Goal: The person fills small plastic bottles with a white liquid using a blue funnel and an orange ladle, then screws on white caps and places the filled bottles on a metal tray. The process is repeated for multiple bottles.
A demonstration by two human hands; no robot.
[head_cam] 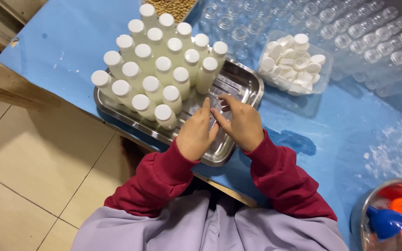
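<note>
My left hand (195, 135) and my right hand (240, 122) meet over the bare right part of a steel tray (250, 88). Their fingertips close together on what looks like a small clear bottle (216, 103), which is hard to make out against the shiny metal. The left part of the tray holds several upright bottles with white caps (157, 65), filled with pale contents and packed in rows. The nearest capped bottle (165, 115) stands just left of my left hand. Dark red sleeves cover both wrists.
A clear tub of loose white caps (294, 62) sits right of the tray. Rows of empty clear bottles (350, 32) fill the far right of the blue table (331, 125). A container of beans (175, 7) sits at the back; a steel bowl with blue and orange funnels (391, 216) sits front right.
</note>
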